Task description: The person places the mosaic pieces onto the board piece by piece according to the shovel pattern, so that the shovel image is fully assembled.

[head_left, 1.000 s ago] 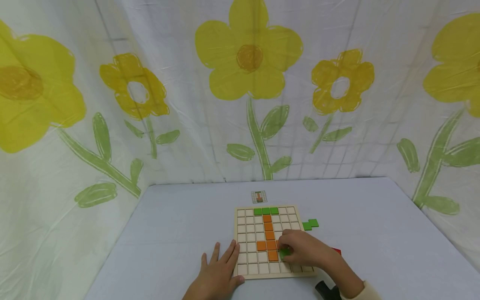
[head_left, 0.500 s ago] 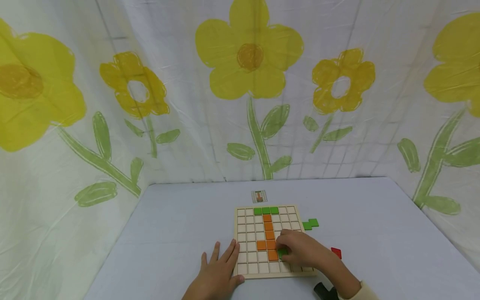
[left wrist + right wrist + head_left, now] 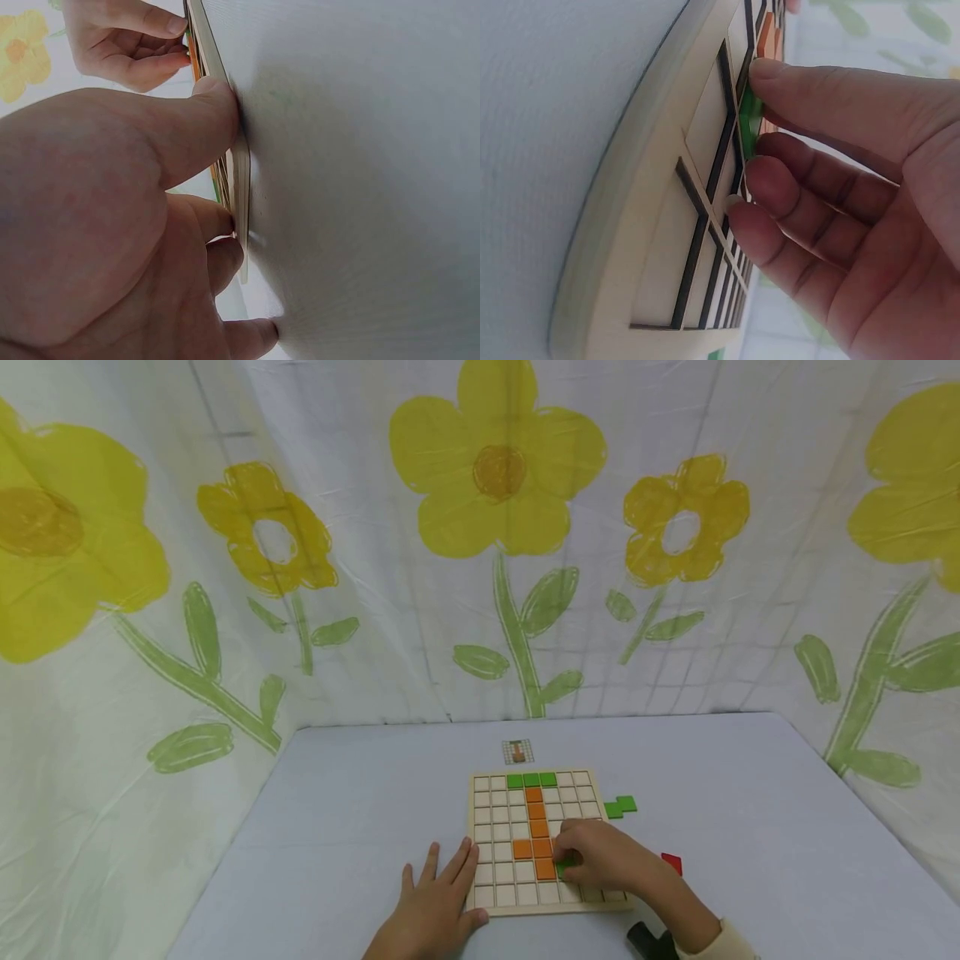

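Note:
A wooden grid board [image 3: 551, 911] lies flat on the table. In it sit a row of green squares [image 3: 532, 780] at the far side and an orange column [image 3: 539, 828] with side squares lower down. My right hand [image 3: 600, 857] is over the board's right part, its thumb and fingertips pinching a green tile [image 3: 749, 112] low against the grid, just right of the lowest orange square. The fingers hide part of this tile. My left hand [image 3: 433, 903] rests at the board's left edge, fingers spread and straight, thumb by the near left corner.
Beyond the board stands a small pattern card [image 3: 517, 752]. A stepped green piece [image 3: 622, 807] lies against the right edge, and a red piece [image 3: 672, 863] farther right. Near my right forearm is a black object [image 3: 649, 940]. A flowered curtain [image 3: 360, 677] hangs behind the table.
My right hand has shifted slightly left with the green tile, which is now closer to the orange squares. More of the red piece shows beside the forearm. The left hand has stayed put.

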Demonstrator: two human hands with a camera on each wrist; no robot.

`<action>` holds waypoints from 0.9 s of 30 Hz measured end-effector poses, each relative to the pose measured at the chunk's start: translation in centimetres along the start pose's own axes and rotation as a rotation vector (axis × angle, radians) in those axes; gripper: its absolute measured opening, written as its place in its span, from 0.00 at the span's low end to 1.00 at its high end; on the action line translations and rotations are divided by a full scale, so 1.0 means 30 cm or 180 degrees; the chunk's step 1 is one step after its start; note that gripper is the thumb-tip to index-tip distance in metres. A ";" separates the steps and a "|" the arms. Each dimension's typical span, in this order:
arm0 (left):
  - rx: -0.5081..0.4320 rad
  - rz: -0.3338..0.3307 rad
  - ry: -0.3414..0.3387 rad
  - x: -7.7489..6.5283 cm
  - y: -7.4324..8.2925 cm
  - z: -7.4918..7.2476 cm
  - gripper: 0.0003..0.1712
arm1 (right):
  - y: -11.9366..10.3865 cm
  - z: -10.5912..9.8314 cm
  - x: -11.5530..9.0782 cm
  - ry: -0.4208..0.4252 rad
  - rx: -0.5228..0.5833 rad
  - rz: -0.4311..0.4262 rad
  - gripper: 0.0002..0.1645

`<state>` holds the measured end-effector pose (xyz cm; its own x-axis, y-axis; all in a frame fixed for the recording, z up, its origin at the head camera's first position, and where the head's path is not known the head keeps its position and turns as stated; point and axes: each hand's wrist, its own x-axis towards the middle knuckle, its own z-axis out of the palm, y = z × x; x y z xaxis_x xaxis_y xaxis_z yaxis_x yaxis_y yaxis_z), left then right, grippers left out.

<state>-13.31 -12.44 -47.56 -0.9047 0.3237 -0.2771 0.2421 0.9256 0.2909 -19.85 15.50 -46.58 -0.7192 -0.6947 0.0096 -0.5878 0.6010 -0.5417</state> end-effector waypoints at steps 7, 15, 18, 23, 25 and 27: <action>0.0002 -0.0002 0.0012 -0.003 0.001 -0.001 0.50 | 0.006 -0.004 -0.002 -0.0047 0.0057 -0.0063 0.09; -0.0002 0.0000 0.0040 -0.004 0.002 0.001 0.50 | 0.068 -0.061 -0.025 0.0098 0.0132 0.0206 0.06; 0.0001 0.0028 0.0060 -0.006 0.000 0.000 0.50 | 0.101 -0.090 -0.050 0.0349 -0.0042 0.0532 0.06; -0.0008 0.0047 0.0058 -0.007 -0.002 0.000 0.50 | 0.146 -0.116 -0.081 0.0517 -0.0173 0.1117 0.15; -0.0007 0.0042 0.0057 -0.007 -0.002 0.001 0.50 | 0.157 -0.121 -0.091 0.0481 -0.0128 0.1265 0.19; -0.0013 0.0043 0.0061 -0.008 -0.001 0.001 0.50 | 0.163 -0.124 -0.098 0.0452 -0.0091 0.1320 0.22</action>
<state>-13.08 -12.53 -47.52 -0.9079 0.3323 -0.2556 0.2529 0.9204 0.2982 -21.99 21.94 -46.14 -0.9392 -0.3322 -0.0872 -0.2470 0.8297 -0.5006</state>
